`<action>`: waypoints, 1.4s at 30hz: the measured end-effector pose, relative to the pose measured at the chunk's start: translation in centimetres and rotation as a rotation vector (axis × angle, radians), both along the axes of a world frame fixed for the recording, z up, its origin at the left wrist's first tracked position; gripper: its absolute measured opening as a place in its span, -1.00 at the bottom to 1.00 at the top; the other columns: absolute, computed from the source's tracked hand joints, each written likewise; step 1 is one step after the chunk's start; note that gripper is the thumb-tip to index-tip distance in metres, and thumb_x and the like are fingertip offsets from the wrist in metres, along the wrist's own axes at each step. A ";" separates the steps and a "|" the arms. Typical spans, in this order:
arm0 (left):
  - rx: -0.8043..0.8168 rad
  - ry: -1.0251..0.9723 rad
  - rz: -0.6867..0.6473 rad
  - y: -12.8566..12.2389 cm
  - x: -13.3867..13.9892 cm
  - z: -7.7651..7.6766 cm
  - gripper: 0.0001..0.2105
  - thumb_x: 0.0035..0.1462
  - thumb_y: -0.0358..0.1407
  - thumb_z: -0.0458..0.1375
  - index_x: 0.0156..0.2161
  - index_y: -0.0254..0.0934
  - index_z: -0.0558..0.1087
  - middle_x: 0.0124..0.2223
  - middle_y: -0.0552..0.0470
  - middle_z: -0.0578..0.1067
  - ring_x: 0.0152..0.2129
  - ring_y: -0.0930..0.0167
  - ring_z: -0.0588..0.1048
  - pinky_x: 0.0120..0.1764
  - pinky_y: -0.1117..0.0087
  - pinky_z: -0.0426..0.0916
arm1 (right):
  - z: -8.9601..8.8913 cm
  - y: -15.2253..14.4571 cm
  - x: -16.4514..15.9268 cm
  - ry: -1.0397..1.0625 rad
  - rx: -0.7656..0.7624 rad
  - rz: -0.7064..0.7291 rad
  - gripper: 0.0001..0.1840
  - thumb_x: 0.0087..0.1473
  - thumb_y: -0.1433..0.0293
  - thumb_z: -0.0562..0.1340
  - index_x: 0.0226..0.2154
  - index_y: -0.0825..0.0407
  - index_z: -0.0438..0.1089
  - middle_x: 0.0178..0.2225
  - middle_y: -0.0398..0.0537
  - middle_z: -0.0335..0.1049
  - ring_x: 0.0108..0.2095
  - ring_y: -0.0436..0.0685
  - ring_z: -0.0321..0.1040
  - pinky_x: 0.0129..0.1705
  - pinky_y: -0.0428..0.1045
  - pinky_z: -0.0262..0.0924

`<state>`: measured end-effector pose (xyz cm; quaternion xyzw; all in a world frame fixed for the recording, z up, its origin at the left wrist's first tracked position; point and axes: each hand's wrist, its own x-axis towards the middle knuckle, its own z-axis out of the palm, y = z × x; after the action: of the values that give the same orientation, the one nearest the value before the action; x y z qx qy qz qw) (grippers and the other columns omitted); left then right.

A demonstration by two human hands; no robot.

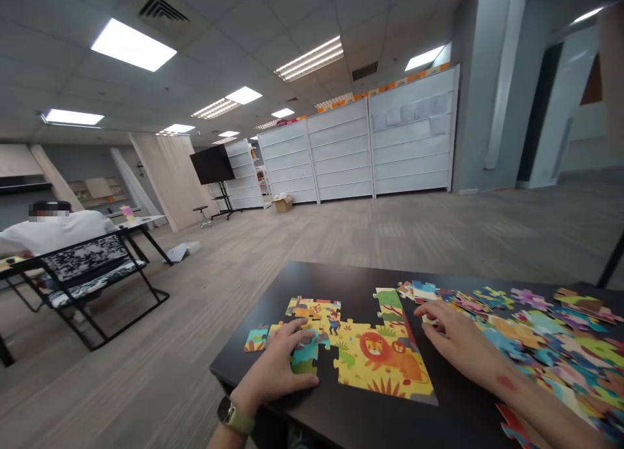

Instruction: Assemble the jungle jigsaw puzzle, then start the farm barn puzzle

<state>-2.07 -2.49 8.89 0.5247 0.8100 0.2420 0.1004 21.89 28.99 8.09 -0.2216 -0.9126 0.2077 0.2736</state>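
Note:
A partly joined jigsaw puzzle (355, 368) lies on the dark table, with two lions on yellow ground. My left hand (277, 364) rests on its left part, fingers spread, thumb by a blue-green puzzle piece (305, 355). That hand covers some of the pieces under it. A green tree piece (390, 301) juts from the puzzle's far edge. To the right, my right hand (453, 332) is at the near left side of a heap of loose puzzle pieces (550, 345). Its fingers are loosely bent and apart; I see nothing gripped in them.
The black table (322, 277) ends close to the puzzle on the left. Beyond it are white shelf panels (341, 156), a cardboard box (283, 204) and a screen on a stand (212, 164). At the far left a person in white (73, 231) sits on a patterned chair (92, 264).

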 end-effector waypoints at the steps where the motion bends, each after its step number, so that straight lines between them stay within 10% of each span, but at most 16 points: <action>1: 0.004 0.001 -0.006 0.1 0.0 0.1 -0.27 -0.14 -0.10 0.46 0.19 -0.07 0.41 0.37 -0.16 0.21 0.31 -0.01 0.13 0.31 -0.08 -0.02 | 0.0 0.0 0.0 -0.001 0.002 0.002 -0.72 0.10 0.25 0.06 -0.27 -0.05 0.45 -0.13 0.04 0.52 -0.13 0.27 0.48 -0.08 0.12 0.37; 22: -0.033 0.042 0.001 1.3 -1.7 0.0 -0.10 -0.34 -0.04 0.52 0.21 -0.01 0.36 0.32 -0.13 0.17 0.26 -0.04 0.15 0.26 -0.04 0.04 | 0.5 -0.7 0.0 0.007 -0.004 0.017 -0.74 0.09 0.30 0.05 -0.28 -0.05 0.42 -0.17 0.03 0.50 -0.19 0.23 0.46 -0.12 0.09 0.34; 42: -0.179 0.116 -0.061 0.9 1.5 -0.1 -0.31 0.24 -0.05 0.11 0.41 -0.13 0.06 0.46 -0.06 -0.01 0.40 0.15 -0.05 0.37 -0.12 -0.25 | 0.4 -0.7 0.0 -0.027 -0.005 0.042 -0.72 0.11 0.29 0.02 -0.26 -0.03 0.41 -0.15 0.05 0.48 -0.15 0.24 0.45 -0.07 0.12 0.32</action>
<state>-0.59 -1.63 8.75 0.5513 0.8164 0.1345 0.1070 21.85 28.33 8.51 -0.2057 -0.9203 0.2125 0.2562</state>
